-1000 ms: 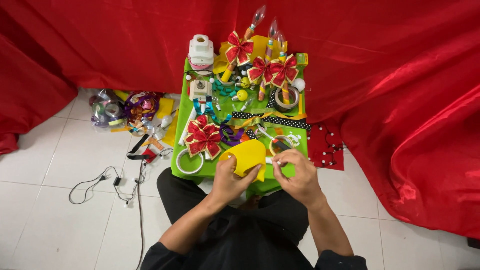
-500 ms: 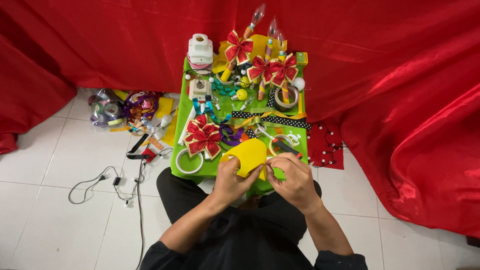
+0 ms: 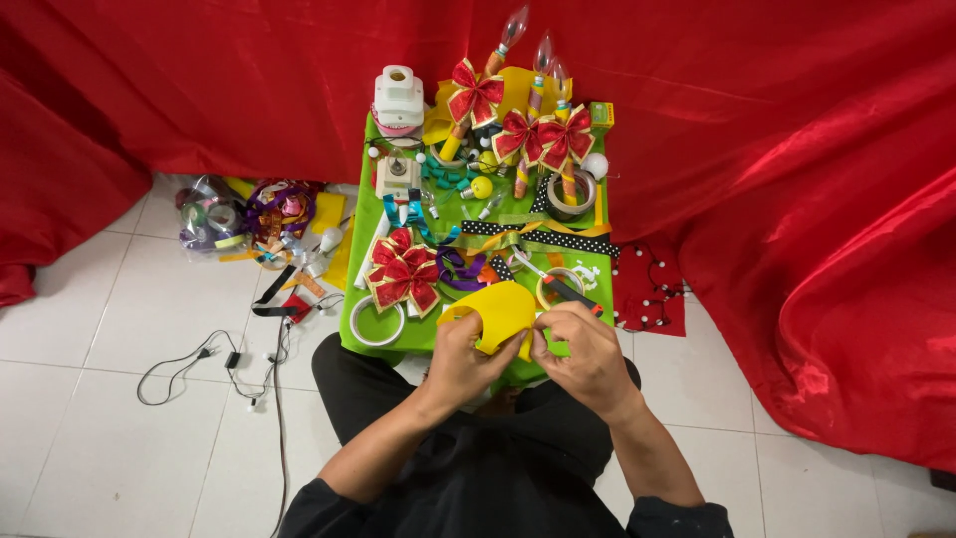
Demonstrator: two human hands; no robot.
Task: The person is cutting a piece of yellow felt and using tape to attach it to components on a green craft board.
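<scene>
You hold a yellow foam sheet over the near edge of the green tabletop, bent into a curved flap between both hands. Your left hand pinches its left side, thumb on top and fingers curled beneath. Your right hand is closed on the sheet's right edge, fingers bunched tight around the yellow strip that shows below them.

Just left of the sheet, near the near left corner, lies a red and gold bow, with a white tape roll touching the near edge beside it. Behind the sheet sit a purple ribbon and a yellow-rimmed tape roll. A black polka-dot ribbon runs across the middle toward the right edge.

At the far edge stand candle-shaped bulbs with red bows, and a white tape dispenser sits at the far left corner. A grey tape roll lies near the right edge.

On the floor to the left lie a heap of ribbon spools and a thin cable. Red cloth hangs behind and to the right.
</scene>
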